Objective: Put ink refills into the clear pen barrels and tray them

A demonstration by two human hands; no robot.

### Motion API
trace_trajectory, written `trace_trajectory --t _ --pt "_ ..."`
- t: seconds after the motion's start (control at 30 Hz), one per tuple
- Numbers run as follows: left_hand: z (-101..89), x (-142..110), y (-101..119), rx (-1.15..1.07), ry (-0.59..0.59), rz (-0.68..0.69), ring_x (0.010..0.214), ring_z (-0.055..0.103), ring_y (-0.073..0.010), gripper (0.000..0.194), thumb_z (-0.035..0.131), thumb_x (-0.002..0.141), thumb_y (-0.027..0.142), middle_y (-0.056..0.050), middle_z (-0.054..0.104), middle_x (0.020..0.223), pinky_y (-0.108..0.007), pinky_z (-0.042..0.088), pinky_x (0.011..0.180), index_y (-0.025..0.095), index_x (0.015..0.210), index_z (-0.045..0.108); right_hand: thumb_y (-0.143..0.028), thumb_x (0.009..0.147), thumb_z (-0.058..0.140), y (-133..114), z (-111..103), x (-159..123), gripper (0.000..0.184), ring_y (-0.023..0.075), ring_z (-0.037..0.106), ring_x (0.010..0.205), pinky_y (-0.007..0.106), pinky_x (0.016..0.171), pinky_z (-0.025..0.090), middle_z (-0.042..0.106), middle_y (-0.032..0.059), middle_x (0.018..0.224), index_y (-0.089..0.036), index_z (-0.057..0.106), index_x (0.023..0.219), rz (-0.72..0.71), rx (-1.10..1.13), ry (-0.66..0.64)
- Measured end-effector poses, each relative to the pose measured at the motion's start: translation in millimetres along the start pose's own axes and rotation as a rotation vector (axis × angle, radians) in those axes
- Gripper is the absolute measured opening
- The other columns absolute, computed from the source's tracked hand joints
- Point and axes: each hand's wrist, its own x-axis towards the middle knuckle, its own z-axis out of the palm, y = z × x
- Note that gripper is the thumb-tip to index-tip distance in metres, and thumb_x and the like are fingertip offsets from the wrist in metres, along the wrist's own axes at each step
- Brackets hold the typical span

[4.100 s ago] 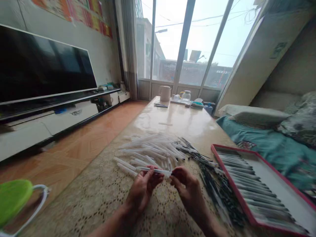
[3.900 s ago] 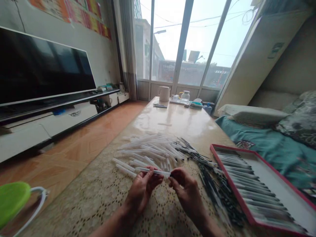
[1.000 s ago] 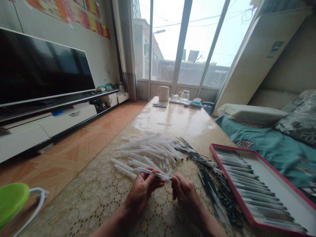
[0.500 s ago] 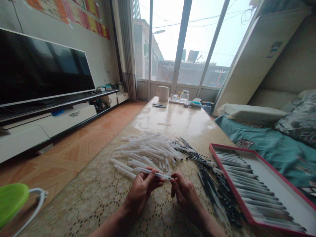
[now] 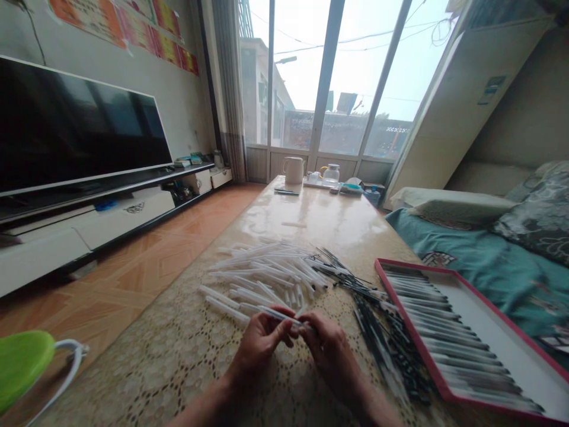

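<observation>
My left hand (image 5: 262, 343) and my right hand (image 5: 326, 350) meet over a lace cloth (image 5: 178, 356), both closed on one clear pen barrel (image 5: 276, 314) held crosswise between the fingertips. Just beyond lies a pile of clear pen barrels (image 5: 267, 273). To the right of it spreads a heap of thin black refills (image 5: 382, 326). A red-rimmed shallow box (image 5: 489, 341) at the right holds a row of finished pens.
The long glossy table (image 5: 311, 219) carries a white jug (image 5: 293, 169), a glass teapot (image 5: 332, 174) and a tray at its far end. A green-lidded object (image 5: 22, 365) sits at lower left. A TV (image 5: 75, 130) stands left, a teal-covered sofa (image 5: 489, 267) right.
My hands have drawn closer together; the right hand has slid left along the barrel until the fingers of both hands nearly touch. The piles and box have not moved.
</observation>
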Motion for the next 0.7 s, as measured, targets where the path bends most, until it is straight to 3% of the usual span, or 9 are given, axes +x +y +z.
trace_trajectory --t 0.1,0.2,0.3,0.37,0.57,0.7 --pt "2.7 -3.3 -0.6 0.262 0.077 0.116 0.067 0.064 -0.0181 0.026 0.061 0.080 0.033 -0.007 0.067 0.084 -0.030 0.052 0.058 0.017 0.100 0.060 -0.028 0.093 0.039 8.9 -3.3 1.5 0.021 0.0173 0.060 0.074 0.026 0.066 0.044 0.063 0.0042 0.080 -0.019 0.058 0.090 0.035 -0.038 0.113" --pt "5.4 -7.7 -1.3 0.675 0.044 0.292 0.092 0.062 -0.0233 0.014 0.054 0.083 0.021 -0.010 0.066 0.099 -0.038 0.050 0.081 0.019 0.091 0.065 -0.027 0.093 0.038 18.7 -5.2 4.9 0.021 0.0195 0.061 0.083 0.030 0.073 0.046 0.064 0.0074 0.089 -0.019 0.058 0.096 0.069 -0.049 0.213" --pt "6.6 -10.2 -4.0 0.961 -0.064 0.385 0.114 0.051 -0.0260 0.030 0.049 0.080 0.009 -0.011 0.061 0.119 -0.044 0.042 0.097 0.022 0.101 0.066 -0.024 0.093 0.036 24.6 -1.7 9.1 0.024 0.0204 0.059 0.099 0.032 0.084 0.045 0.064 0.0099 0.103 -0.018 0.056 0.104 0.031 -0.028 0.185" --pt "6.7 -10.6 -6.0 1.064 -0.114 0.405 0.119 0.047 -0.0261 0.038 0.047 0.078 0.006 -0.011 0.057 0.127 -0.046 0.039 0.100 0.022 0.110 0.063 -0.022 0.092 0.036 25.7 2.2 10.7 0.024 0.0197 0.059 0.099 0.031 0.085 0.046 0.065 0.0092 0.102 -0.018 0.056 0.104 0.003 -0.019 0.144" --pt "6.8 -11.9 -6.9 1.121 -0.146 0.407 0.117 0.047 -0.0278 0.038 0.048 0.078 0.007 -0.013 0.059 0.124 -0.047 0.039 0.099 0.018 0.111 0.063 -0.027 0.092 0.038 20.1 3.3 6.3 0.022 0.0173 0.062 0.071 0.026 0.065 0.046 0.064 0.0036 0.076 -0.018 0.058 0.087 0.060 -0.033 0.126" --pt "2.7 -10.7 -2.8 0.911 0.036 0.331 0.100 0.059 -0.0255 0.019 0.051 0.080 0.013 -0.012 0.065 0.102 -0.041 0.048 0.086 0.018 0.092 0.065 -0.031 0.092 0.040 15.4 -7.5 2.9 0.023 0.0153 0.061 0.063 0.024 0.059 0.044 0.064 0.0019 0.071 -0.018 0.059 0.093 0.145 0.019 0.185"
